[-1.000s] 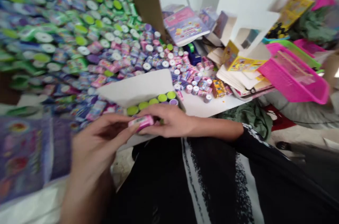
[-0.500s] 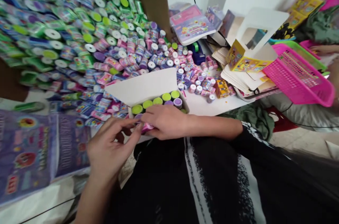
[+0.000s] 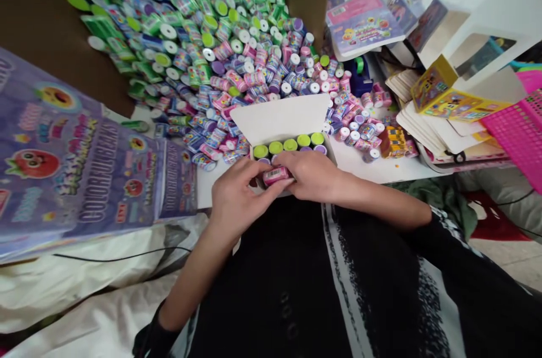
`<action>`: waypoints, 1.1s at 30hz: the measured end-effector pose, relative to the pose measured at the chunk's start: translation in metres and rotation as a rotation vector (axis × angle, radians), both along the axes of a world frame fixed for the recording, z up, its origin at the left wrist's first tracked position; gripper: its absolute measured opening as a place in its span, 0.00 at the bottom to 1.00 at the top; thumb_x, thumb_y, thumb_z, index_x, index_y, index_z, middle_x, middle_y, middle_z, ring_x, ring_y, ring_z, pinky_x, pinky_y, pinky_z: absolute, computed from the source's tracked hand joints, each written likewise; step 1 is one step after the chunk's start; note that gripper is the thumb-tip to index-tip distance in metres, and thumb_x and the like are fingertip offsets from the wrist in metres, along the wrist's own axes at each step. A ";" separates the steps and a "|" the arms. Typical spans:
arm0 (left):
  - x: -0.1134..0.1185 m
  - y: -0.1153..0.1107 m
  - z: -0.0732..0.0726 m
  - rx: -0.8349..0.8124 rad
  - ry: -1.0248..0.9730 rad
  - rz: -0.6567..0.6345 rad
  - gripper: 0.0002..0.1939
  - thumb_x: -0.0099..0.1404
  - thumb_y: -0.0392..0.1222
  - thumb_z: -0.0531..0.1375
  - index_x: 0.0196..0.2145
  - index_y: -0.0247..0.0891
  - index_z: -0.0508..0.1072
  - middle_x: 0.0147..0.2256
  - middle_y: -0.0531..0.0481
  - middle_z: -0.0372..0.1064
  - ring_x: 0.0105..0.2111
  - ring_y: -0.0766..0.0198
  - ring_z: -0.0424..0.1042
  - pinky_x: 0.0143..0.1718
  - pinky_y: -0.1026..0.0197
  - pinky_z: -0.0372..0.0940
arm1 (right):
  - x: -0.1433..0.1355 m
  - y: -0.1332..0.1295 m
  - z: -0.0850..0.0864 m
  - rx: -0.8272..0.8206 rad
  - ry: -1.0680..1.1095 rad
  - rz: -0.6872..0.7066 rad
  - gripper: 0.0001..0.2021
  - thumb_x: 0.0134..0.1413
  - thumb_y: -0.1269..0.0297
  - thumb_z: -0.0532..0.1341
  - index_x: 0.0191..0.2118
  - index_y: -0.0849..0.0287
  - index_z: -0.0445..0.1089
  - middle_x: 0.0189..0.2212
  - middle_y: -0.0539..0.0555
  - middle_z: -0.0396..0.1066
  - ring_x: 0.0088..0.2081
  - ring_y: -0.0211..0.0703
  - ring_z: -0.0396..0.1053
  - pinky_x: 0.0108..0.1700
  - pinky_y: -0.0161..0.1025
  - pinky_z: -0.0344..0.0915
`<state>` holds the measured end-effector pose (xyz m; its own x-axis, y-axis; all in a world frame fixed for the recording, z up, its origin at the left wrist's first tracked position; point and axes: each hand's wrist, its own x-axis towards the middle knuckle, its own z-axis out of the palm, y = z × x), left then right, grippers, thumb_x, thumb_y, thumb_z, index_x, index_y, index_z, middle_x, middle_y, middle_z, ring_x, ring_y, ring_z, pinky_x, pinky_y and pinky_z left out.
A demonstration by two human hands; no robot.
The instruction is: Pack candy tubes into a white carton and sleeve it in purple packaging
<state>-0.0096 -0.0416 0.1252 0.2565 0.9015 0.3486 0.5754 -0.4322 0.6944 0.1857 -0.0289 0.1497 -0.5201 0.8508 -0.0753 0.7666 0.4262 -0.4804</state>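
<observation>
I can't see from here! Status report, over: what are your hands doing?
Left hand and right hand both pinch one pink tub. Tub sits over the open white box of green-lidded tubs. Nothing blocking.

Pink-wrapped tube, white box with lime-green and purple caps, heap of green, pink, blue tubes, purple printed carton sheet, pink mesh basket, black-and-white patterned garment.
</observation>
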 end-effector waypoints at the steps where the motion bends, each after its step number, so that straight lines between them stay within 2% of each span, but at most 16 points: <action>1: 0.001 0.000 0.000 -0.016 0.014 0.003 0.14 0.66 0.55 0.69 0.34 0.42 0.80 0.29 0.54 0.73 0.28 0.64 0.68 0.32 0.60 0.62 | 0.000 0.000 0.001 0.000 0.006 -0.014 0.14 0.64 0.68 0.68 0.53 0.63 0.74 0.46 0.59 0.79 0.45 0.52 0.75 0.42 0.40 0.61; 7: 0.007 0.001 0.000 -0.131 -0.044 0.096 0.11 0.62 0.52 0.67 0.32 0.42 0.77 0.26 0.57 0.71 0.25 0.65 0.66 0.30 0.61 0.59 | -0.002 0.001 0.001 0.053 0.055 -0.018 0.13 0.65 0.72 0.65 0.53 0.62 0.73 0.47 0.58 0.78 0.47 0.50 0.74 0.44 0.40 0.62; 11: 0.007 -0.002 0.001 -0.216 -0.142 0.145 0.13 0.61 0.53 0.65 0.33 0.42 0.76 0.27 0.56 0.72 0.25 0.66 0.65 0.28 0.62 0.58 | -0.005 0.000 -0.002 0.077 0.013 -0.027 0.12 0.68 0.70 0.64 0.55 0.62 0.73 0.48 0.59 0.76 0.45 0.50 0.72 0.42 0.41 0.62; 13: 0.007 -0.004 0.003 -0.214 -0.098 0.149 0.14 0.61 0.54 0.65 0.33 0.41 0.76 0.28 0.55 0.73 0.25 0.65 0.66 0.30 0.61 0.59 | -0.004 0.001 -0.002 0.070 -0.011 -0.011 0.10 0.68 0.70 0.64 0.53 0.62 0.74 0.48 0.59 0.75 0.44 0.49 0.72 0.41 0.41 0.61; 16: 0.005 -0.006 0.007 -0.126 0.160 0.131 0.14 0.65 0.54 0.61 0.33 0.41 0.76 0.28 0.52 0.74 0.26 0.63 0.68 0.32 0.59 0.59 | 0.000 0.002 -0.002 0.030 -0.011 0.030 0.06 0.69 0.70 0.64 0.49 0.62 0.75 0.45 0.58 0.74 0.42 0.47 0.70 0.40 0.40 0.60; 19: 0.001 -0.006 0.007 -0.069 0.430 0.060 0.16 0.71 0.50 0.55 0.29 0.41 0.75 0.26 0.50 0.73 0.26 0.59 0.70 0.31 0.57 0.55 | 0.003 0.003 -0.002 0.006 0.009 0.017 0.06 0.68 0.71 0.65 0.48 0.62 0.75 0.45 0.57 0.73 0.42 0.47 0.70 0.38 0.39 0.58; 21: -0.001 -0.006 0.006 -0.029 0.515 0.027 0.15 0.72 0.46 0.54 0.31 0.41 0.76 0.27 0.49 0.75 0.27 0.58 0.72 0.30 0.57 0.55 | 0.005 0.002 -0.001 -0.013 0.038 -0.006 0.07 0.66 0.72 0.67 0.48 0.62 0.75 0.44 0.56 0.72 0.43 0.46 0.70 0.38 0.39 0.58; 25: -0.002 -0.009 0.003 0.189 0.450 0.031 0.11 0.74 0.44 0.57 0.42 0.40 0.78 0.34 0.49 0.78 0.31 0.59 0.76 0.30 0.59 0.60 | 0.008 0.001 -0.001 -0.055 0.129 -0.010 0.04 0.64 0.72 0.68 0.43 0.62 0.75 0.40 0.53 0.71 0.41 0.44 0.69 0.39 0.38 0.59; 28: -0.002 -0.009 0.000 0.293 0.391 -0.010 0.08 0.74 0.43 0.58 0.38 0.42 0.77 0.31 0.54 0.74 0.26 0.64 0.72 0.27 0.62 0.58 | 0.012 0.001 -0.005 -0.032 0.215 -0.023 0.05 0.64 0.72 0.68 0.44 0.60 0.75 0.42 0.53 0.71 0.41 0.43 0.70 0.40 0.37 0.60; 31: -0.002 -0.009 -0.004 0.288 0.356 -0.014 0.08 0.73 0.44 0.62 0.35 0.43 0.77 0.31 0.55 0.72 0.25 0.66 0.69 0.24 0.62 0.56 | 0.016 0.000 -0.012 0.018 0.284 -0.067 0.06 0.65 0.71 0.69 0.46 0.59 0.76 0.43 0.53 0.73 0.43 0.44 0.71 0.42 0.38 0.62; 33: -0.002 -0.010 -0.005 0.283 0.268 0.009 0.08 0.72 0.44 0.64 0.33 0.43 0.78 0.31 0.55 0.71 0.26 0.66 0.69 0.25 0.62 0.57 | 0.020 -0.001 -0.017 0.016 0.344 -0.048 0.05 0.64 0.73 0.69 0.44 0.60 0.76 0.41 0.53 0.74 0.43 0.44 0.72 0.44 0.38 0.63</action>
